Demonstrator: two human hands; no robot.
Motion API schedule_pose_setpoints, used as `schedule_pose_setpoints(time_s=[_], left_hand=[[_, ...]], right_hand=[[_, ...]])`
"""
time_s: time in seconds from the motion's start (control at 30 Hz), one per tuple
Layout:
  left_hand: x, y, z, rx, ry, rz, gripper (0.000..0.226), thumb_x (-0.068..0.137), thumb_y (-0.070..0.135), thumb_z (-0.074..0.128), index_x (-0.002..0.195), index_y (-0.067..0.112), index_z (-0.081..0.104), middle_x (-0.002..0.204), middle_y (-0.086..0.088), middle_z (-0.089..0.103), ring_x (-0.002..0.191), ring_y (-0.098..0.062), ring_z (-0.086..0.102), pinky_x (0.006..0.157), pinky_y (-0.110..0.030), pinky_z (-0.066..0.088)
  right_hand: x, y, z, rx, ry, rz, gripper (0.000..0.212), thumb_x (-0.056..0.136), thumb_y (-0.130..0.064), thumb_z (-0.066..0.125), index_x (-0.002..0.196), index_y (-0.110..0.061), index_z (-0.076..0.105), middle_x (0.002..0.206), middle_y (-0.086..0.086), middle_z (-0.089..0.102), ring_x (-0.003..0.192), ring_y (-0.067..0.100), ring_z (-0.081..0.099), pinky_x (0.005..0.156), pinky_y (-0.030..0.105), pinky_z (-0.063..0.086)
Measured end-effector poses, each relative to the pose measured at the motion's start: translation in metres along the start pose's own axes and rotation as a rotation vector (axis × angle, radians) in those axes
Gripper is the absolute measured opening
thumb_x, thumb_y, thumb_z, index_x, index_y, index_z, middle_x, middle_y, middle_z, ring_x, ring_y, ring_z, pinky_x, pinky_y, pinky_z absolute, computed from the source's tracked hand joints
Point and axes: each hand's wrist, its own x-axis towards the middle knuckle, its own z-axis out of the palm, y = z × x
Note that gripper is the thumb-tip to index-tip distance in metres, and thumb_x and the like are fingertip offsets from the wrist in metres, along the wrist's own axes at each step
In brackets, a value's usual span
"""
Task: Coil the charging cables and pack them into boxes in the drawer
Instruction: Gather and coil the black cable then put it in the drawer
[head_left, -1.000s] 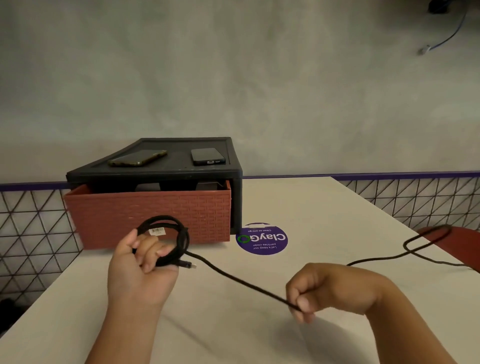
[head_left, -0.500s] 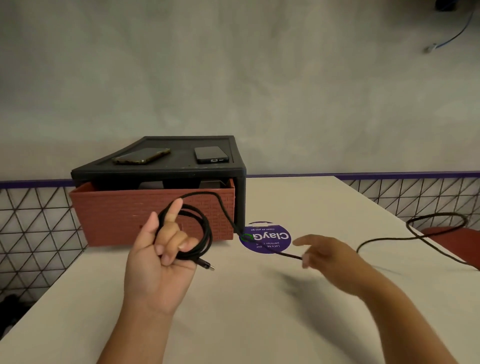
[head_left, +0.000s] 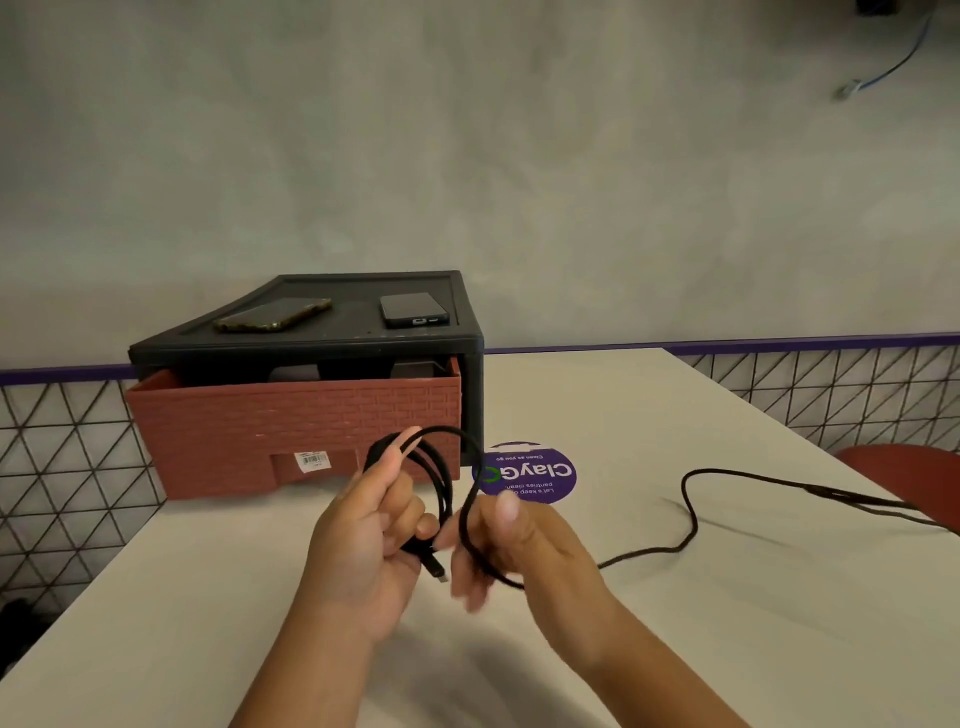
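A black charging cable (head_left: 691, 519) runs from a small coil in front of me across the white table to the right edge. My left hand (head_left: 363, 540) grips the coil (head_left: 439, 475), its loops standing upright over my fingers, and a plug end hangs just below them. My right hand (head_left: 509, 545) holds the free run of cable right beside the coil, a fresh loop arching from it up to the coil. Behind my hands stands the black drawer unit (head_left: 467, 374) with its red-brown drawer (head_left: 291, 421) pulled partly out. What lies inside the drawer is mostly hidden.
Two phones (head_left: 275, 315) (head_left: 413, 310) lie on top of the drawer unit. A round purple sticker (head_left: 540, 474) is on the table right of the drawer. A red chair (head_left: 914, 473) stands past the right table edge. A wire mesh fence runs behind the table.
My right hand has come in from the right with the cable and now sits against my left hand, adding a loop. The slack on the table has been drawn closer.
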Motion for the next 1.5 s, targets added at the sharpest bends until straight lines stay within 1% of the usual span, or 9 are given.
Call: schedule_pose_setpoints(time_s=[0.2,0.3,0.4,0.8,0.93,1.0,1.13,1.33,1.5], left_hand=[[0.001,0.004,-0.008,-0.021,-0.103,-0.079,0.013,0.086,0.018,0.056,0.091,0.012,0.066,0.039,0.009,0.022,0.031,-0.004,0.018,0.039,-0.017,0.03],[0.004,0.0,-0.017,-0.251,-0.546,-0.391,0.043,0.091,0.026,0.055,0.125,-0.001,0.056,0.049,0.004,0.033,0.042,-0.009,0.028,0.054,-0.022,0.038],[-0.008,-0.002,-0.018,-0.141,-0.598,-0.325,0.054,0.101,0.033,0.022,0.14,-0.003,0.033,0.063,0.001,0.036,0.055,-0.011,0.034,0.068,-0.024,0.035],[-0.005,0.014,-0.012,-0.262,-0.538,0.013,0.057,0.103,0.022,0.023,0.146,-0.001,-0.006,0.094,-0.012,0.058,0.076,-0.019,0.051,0.089,-0.029,0.037],[-0.009,-0.005,-0.001,-0.031,-0.272,0.118,0.053,0.075,0.019,0.055,0.125,0.004,0.044,0.062,0.0,0.057,0.045,-0.009,0.042,0.057,-0.021,0.047],[-0.013,-0.01,0.01,0.177,-0.231,0.192,0.036,0.083,0.013,0.047,0.117,0.021,0.045,0.061,0.001,0.06,0.047,-0.008,0.043,0.063,-0.021,0.041],[-0.013,-0.024,0.011,0.779,-0.2,0.397,0.034,0.093,0.018,0.045,0.117,0.04,0.034,0.074,0.009,0.066,0.057,-0.001,0.05,0.06,-0.01,0.044],[-0.013,-0.028,0.007,1.475,-0.155,0.48,0.031,0.099,0.022,0.035,0.125,0.033,0.025,0.095,0.022,0.058,0.086,-0.011,0.058,0.073,-0.028,0.042],[-0.016,-0.025,0.008,1.387,-0.336,0.318,0.031,0.098,0.036,0.035,0.128,0.038,0.034,0.076,0.013,0.06,0.072,-0.009,0.055,0.071,-0.031,0.046]], right_hand=[[0.008,-0.009,-0.023,-0.123,0.278,0.118,0.044,0.082,-0.047,0.051,0.051,-0.016,0.056,0.04,-0.008,0.041,0.039,0.003,0.035,0.046,0.013,0.028],[0.011,-0.005,-0.045,-0.335,0.601,0.157,0.041,0.095,-0.038,0.046,0.065,-0.014,0.061,0.05,-0.008,0.047,0.048,0.006,0.042,0.048,0.016,0.034],[0.009,-0.001,-0.055,-0.543,0.676,0.163,0.019,0.097,-0.029,0.041,0.092,-0.02,0.057,0.066,-0.011,0.052,0.06,0.002,0.048,0.048,0.008,0.038],[0.008,0.001,-0.027,-0.619,-0.161,0.372,0.037,0.097,-0.019,0.042,0.133,-0.028,0.047,0.061,-0.005,0.055,0.061,0.01,0.051,0.075,0.025,0.042],[0.005,-0.004,-0.02,-0.815,-0.297,0.287,0.012,0.092,-0.017,0.047,0.101,-0.022,0.053,0.062,-0.007,0.043,0.058,0.01,0.039,0.058,0.025,0.032],[0.004,-0.006,-0.021,-0.865,-0.317,0.269,0.008,0.091,-0.015,0.046,0.085,-0.014,0.051,0.065,-0.003,0.045,0.062,0.016,0.039,0.055,0.022,0.029],[0.003,-0.008,-0.025,-0.896,-0.37,0.284,0.03,0.093,-0.015,0.045,0.119,-0.018,0.06,0.1,0.005,0.058,0.069,0.009,0.041,0.057,0.01,0.027],[0.004,-0.023,-0.046,-0.863,-0.283,0.298,0.018,0.092,-0.022,0.053,0.086,-0.011,0.066,0.071,0.002,0.052,0.062,0.012,0.04,0.055,0.022,0.03],[0.001,-0.032,-0.058,-0.871,-0.078,0.196,0.015,0.085,-0.032,0.065,0.073,-0.024,0.067,0.068,-0.003,0.061,0.065,0.009,0.052,0.061,0.027,0.042]])
